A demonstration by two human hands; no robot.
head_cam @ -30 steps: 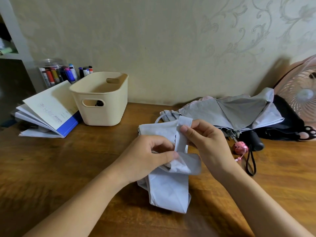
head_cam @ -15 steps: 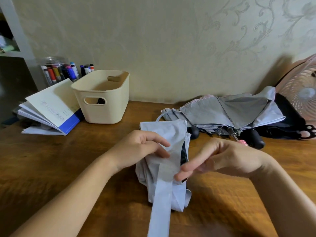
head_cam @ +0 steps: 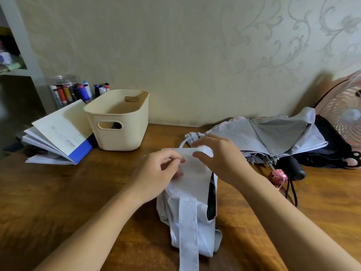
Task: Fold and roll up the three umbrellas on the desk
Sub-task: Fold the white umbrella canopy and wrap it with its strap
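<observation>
Right now your left hand (head_cam: 156, 173) and right hand (head_cam: 220, 159) both pinch the far end of the pale blue umbrella (head_cam: 193, 212). It lies folded on the tabletop (head_cam: 58, 192), its strap (head_cam: 188, 231) trailing toward you. The grey umbrella (head_cam: 273, 137) and black umbrella (head_cam: 295, 171) lie behind, rightward.

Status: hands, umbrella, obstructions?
Left hand and right hand pinch pale blue fabric umbrella at its far end. Closure strap hangs loose toward camera. Grey half-open umbrella lies just behind; nothing blocks.
</observation>
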